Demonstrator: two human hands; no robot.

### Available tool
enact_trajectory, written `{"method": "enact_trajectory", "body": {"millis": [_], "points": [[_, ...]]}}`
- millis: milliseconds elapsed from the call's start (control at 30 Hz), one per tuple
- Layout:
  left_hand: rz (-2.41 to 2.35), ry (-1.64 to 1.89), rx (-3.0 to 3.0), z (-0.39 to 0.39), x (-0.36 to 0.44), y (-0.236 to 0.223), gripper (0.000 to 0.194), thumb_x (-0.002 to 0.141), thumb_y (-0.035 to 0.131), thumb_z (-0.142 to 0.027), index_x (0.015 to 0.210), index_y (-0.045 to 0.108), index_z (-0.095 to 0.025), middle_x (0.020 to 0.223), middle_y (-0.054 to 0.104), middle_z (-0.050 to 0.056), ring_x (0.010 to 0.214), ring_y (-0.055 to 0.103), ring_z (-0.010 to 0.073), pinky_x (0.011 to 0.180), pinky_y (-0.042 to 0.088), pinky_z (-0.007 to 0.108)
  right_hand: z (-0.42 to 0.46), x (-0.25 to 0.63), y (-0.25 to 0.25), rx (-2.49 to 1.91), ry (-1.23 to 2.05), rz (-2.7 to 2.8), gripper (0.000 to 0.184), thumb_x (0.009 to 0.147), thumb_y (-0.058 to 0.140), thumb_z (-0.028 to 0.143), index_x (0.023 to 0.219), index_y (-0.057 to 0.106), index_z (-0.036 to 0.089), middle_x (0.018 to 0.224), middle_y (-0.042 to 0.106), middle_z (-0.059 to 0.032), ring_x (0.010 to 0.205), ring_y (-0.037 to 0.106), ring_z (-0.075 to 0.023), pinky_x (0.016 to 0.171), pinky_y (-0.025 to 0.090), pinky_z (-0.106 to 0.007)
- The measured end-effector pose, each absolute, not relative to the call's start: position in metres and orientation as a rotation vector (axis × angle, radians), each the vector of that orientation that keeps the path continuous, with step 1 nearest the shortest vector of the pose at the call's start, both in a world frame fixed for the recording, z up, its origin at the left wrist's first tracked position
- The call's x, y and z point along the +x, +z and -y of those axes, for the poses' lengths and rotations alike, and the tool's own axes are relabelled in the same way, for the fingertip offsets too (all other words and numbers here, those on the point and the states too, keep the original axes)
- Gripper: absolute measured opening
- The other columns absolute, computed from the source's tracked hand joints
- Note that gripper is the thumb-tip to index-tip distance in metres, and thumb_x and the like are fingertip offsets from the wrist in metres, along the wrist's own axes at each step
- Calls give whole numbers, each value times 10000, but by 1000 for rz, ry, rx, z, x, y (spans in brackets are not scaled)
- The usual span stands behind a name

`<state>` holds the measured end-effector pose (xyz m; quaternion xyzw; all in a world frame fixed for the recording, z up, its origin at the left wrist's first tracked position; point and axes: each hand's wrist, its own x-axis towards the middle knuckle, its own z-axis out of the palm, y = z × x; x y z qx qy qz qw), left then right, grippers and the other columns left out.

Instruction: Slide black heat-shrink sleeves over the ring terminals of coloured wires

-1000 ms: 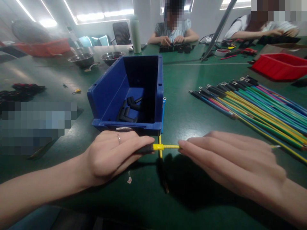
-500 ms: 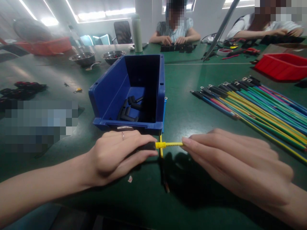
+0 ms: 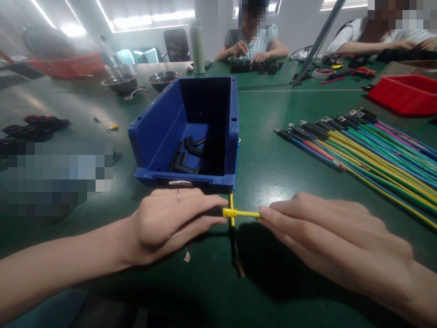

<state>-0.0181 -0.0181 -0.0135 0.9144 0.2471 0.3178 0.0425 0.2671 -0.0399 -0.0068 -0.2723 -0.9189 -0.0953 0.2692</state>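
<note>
My left hand [image 3: 170, 223] is closed around a black sleeve at the end of a yellow cable [image 3: 241, 213], just in front of the blue bin [image 3: 153, 132]. My right hand [image 3: 327, 232] pinches the same yellow cable from the right, fingers pressed together. The cable runs level between the two hands. A second yellow cable [image 3: 232, 228] with a black end lies on the table beneath, crossing it. Several black sleeves [image 3: 186, 157] lie inside the bin.
A row of coloured cables [image 3: 362, 146] with lugs lies at the right. A red tray [image 3: 403, 93] stands far right. Two metal bowls [image 3: 143, 82] and a green bottle [image 3: 197, 45] are behind the bin. Two other people work across the green table [image 3: 273, 150].
The black sleeve has slid further into my left hand along the yellow cable; less of it shows. The gap between my hands has shrunk slightly.
</note>
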Motion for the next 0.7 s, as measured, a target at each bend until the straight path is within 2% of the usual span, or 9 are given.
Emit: {"method": "enact_trajectory", "body": {"millis": [100, 200, 333, 533, 700], "points": [[-739, 961, 2825, 17, -18, -12, 225, 1057, 547, -272, 1155, 686, -124, 904, 775, 23, 787, 722, 73, 778, 531, 130, 38, 263, -6, -717, -257, 2466, 150, 1004, 486, 128, 1076, 613, 162, 864, 677, 7, 709, 526, -48, 611, 359, -209], [-749, 951, 2833, 18, -17, -10, 228, 1056, 546, -279, 1129, 698, -125, 891, 782, 25, 778, 731, 76, 775, 544, 126, 37, 257, -7, -716, -286, 2414, 110, 997, 506, 127, 983, 613, 148, 756, 633, 17, 620, 457, -48, 562, 311, -232], [-752, 953, 2793, 19, -16, -10, 228, 1059, 540, -286, 1157, 699, -155, 892, 786, 21, 765, 738, 79, 781, 560, 128, 39, 256, -10, -715, -288, 2400, 79, 994, 523, 135, 974, 599, 144, 704, 574, 27, 592, 397, -56, 559, 274, -258], [-704, 915, 2780, 21, -14, -8, 233, 1063, 533, -285, 1183, 682, -151, 879, 776, 20, 743, 728, 70, 784, 559, 123, 41, 261, -8, -637, -168, 2498, 158, 1006, 460, 127, 1055, 610, 118, 819, 635, -14, 688, 505, -71, 606, 352, -239], [-695, 905, 2752, 21, -13, -8, 252, 1047, 567, -317, 1204, 648, -138, 940, 768, 20, 831, 731, 69, 827, 544, 125, 40, 259, -7, -653, -207, 2468, 137, 982, 509, 114, 1068, 616, 123, 826, 643, -8, 680, 475, -76, 599, 334, -249]]}}
